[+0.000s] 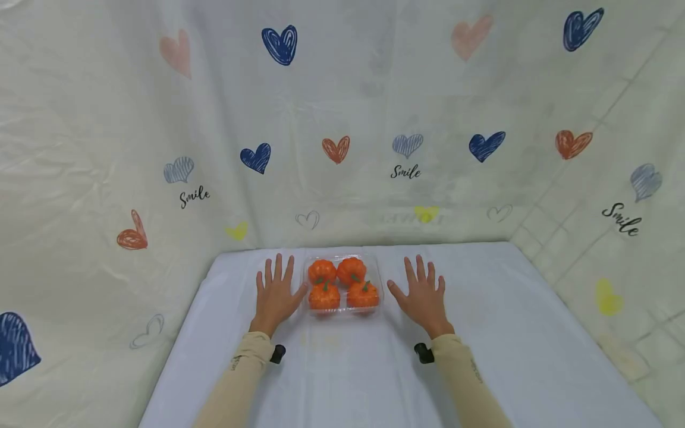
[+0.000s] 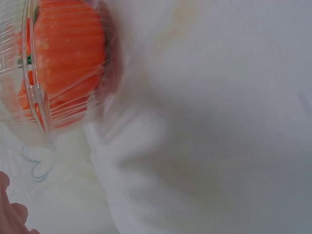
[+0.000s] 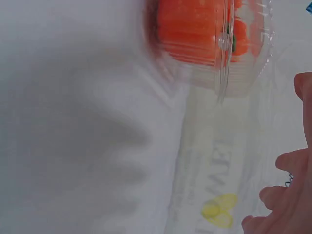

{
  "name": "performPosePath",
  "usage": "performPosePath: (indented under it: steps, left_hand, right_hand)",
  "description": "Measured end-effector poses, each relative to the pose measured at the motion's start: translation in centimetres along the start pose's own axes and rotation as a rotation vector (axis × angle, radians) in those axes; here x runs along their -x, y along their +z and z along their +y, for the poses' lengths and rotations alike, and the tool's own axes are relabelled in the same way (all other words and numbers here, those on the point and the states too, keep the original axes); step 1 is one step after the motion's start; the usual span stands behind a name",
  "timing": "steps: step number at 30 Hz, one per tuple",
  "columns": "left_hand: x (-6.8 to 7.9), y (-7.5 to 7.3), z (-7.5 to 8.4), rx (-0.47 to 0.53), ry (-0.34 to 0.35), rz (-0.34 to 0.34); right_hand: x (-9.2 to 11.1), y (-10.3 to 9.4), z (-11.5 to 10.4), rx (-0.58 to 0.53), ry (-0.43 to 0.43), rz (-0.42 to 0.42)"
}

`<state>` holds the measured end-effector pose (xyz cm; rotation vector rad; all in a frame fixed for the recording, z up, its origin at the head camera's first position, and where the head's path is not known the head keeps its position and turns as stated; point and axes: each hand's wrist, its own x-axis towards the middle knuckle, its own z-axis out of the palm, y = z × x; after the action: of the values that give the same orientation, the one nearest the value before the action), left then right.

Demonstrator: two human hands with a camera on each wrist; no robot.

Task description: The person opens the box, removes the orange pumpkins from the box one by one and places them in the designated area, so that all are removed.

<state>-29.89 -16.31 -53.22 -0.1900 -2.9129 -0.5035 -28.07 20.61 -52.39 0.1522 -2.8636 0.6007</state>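
A clear plastic clamshell box (image 1: 343, 310) sits near the table's far edge, with several small orange pumpkins (image 1: 324, 296) with green stems inside it. To its left, my left hand (image 1: 276, 297) has its fingers spread and holds nothing, the thumb close to the box's side. My right hand (image 1: 424, 299) is spread in the same way on the other side, a small gap from the box. In the left wrist view the box's ribbed wall (image 2: 73, 109) and a pumpkin (image 2: 70, 48) show close up. The right wrist view shows another pumpkin (image 3: 190, 29) through the plastic.
A white cloth covers the table (image 1: 342, 380). Behind it and at the sides hangs a pale curtain (image 1: 342, 95) printed with hearts and the word Smile. Small black devices (image 1: 424, 353) are worn at both wrists, below the beige sleeves (image 1: 471, 380).
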Motion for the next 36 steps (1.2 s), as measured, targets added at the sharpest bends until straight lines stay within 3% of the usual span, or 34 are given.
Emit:
performPosePath:
  steps: [6,13,19,29,36]
  left_hand:
    - [0.6,0.6,0.0,0.021,-0.018,-0.032]
    - [1.0,1.2,0.3,0.067,-0.006,0.01]
    - [1.5,1.2,0.3,0.091,-0.008,0.033]
    - [2.9,1.4,0.2,0.111,-0.037,0.02]
    - [4.0,2.1,0.3,0.25,-0.037,-0.007]
  right_hand:
    - [1.2,1.6,-0.9,-0.171,-0.003,-0.056]
    - [2.1,3.9,-2.3,-0.324,0.001,-0.12]
    - [2.7,5.0,-3.4,-0.4,0.008,-0.154]
    - [4.3,5.6,-3.7,-0.457,0.092,-0.18]
    - [4.6,5.0,-3.7,-0.466,0.049,-0.148]
